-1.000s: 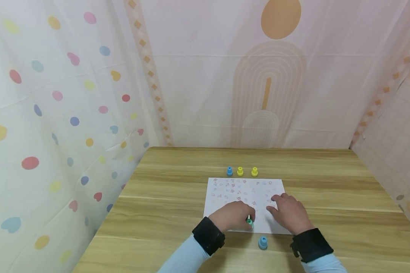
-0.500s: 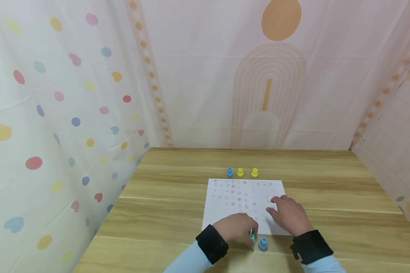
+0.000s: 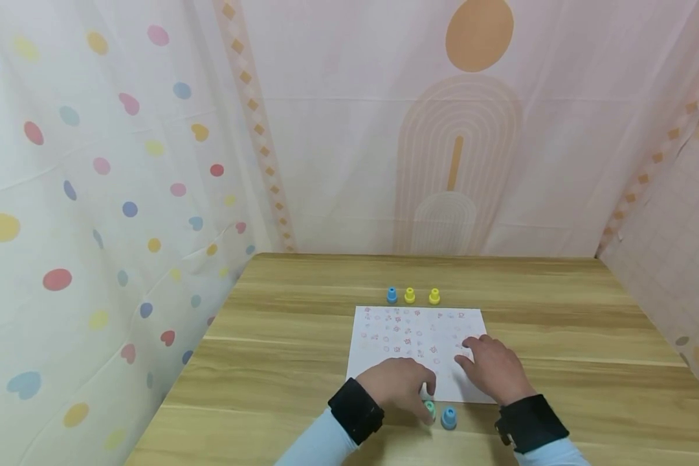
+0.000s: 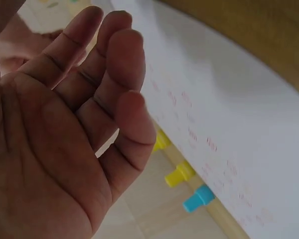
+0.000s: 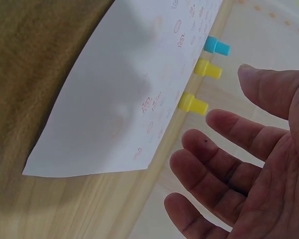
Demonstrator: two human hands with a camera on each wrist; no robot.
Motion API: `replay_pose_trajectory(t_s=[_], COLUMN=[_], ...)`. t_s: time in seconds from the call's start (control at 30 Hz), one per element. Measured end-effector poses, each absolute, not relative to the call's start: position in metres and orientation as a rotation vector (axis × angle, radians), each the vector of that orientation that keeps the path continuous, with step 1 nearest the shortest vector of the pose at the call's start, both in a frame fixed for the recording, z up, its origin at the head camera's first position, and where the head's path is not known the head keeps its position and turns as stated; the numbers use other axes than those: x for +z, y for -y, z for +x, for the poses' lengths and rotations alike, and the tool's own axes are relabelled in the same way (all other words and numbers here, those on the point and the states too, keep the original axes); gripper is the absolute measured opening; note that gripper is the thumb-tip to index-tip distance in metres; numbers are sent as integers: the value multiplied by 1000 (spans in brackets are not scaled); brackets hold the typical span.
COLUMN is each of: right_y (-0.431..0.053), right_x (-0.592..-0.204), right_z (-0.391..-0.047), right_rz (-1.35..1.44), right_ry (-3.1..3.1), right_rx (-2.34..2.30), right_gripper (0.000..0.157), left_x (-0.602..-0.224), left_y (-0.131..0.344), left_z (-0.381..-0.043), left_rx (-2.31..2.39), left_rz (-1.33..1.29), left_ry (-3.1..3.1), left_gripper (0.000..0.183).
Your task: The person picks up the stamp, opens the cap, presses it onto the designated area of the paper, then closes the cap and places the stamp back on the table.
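A small green stamp (image 3: 430,409) stands at the paper's near edge, beside a blue stamp (image 3: 449,417). My left hand (image 3: 397,386) is over the lower left of the paper, thumb and forefinger spread right at the green stamp, which they partly cover. In the left wrist view that palm (image 4: 45,144) is bare, its fingers loosely bent. My right hand (image 3: 496,367) rests over the right edge of the white paper (image 3: 457,385), holding nothing, with relaxed fingers. Rows of little red and bluish stamped prints cover the paper's upper part.
Beyond the paper's far edge stand another blue stamp (image 3: 391,295) and two yellow stamps, one at left (image 3: 410,295) and one at right (image 3: 434,296). They sit on a wood-grain table (image 3: 291,323). Patterned curtains (image 3: 338,129) hang behind the table and along its sides.
My left hand has carried the green stamp from the paper toward me, set it beside the blue stamp and loosened its fingers. My right hand has barely moved.
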State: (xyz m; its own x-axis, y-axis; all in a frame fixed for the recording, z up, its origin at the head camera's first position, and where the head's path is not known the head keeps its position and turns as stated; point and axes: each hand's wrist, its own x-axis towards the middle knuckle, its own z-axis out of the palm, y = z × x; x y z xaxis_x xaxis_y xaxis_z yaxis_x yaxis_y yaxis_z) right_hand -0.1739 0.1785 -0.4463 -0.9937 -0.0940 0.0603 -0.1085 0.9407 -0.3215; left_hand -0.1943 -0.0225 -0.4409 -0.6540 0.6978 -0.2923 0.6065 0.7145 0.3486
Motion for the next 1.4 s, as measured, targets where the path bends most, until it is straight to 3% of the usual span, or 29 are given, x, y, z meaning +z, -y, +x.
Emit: replay_pose_trajectory(t_s=[1.4], right_y=[-180], right_x=[-453], right_z=[-177], right_rz=[131], right_ry=[3156], right_rx=[523], right_gripper=[33], left_x=[-427], left_y=[55], left_z=[-286], left_rx=[388], left_rz=[646], left_ry=[-2945], left_gripper=[32])
